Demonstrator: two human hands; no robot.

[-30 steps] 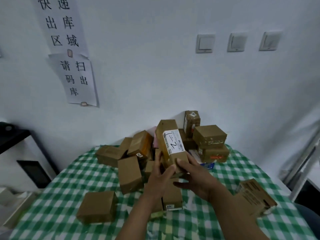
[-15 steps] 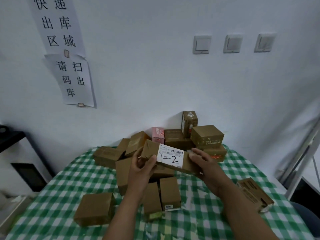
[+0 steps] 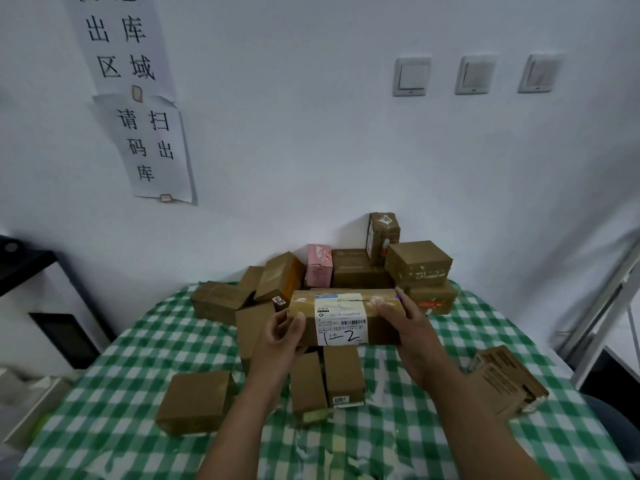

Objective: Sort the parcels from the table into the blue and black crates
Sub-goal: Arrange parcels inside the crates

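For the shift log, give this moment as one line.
held: labelled parcel, level | left hand: grips left end | right hand: grips right end | crates: unseen

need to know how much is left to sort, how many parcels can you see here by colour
brown parcels: 13, counting the labelled parcel held by the left hand and the right hand
pink parcel: 1
total: 14 in view; more may be hidden behind these

Upper wall sheet (image 3: 121, 46) "出库区域", lower sheet (image 3: 152, 147) "请扫码出库"; label (image 3: 341, 322) on held parcel (image 3: 378, 332), handwr. "1个 2"
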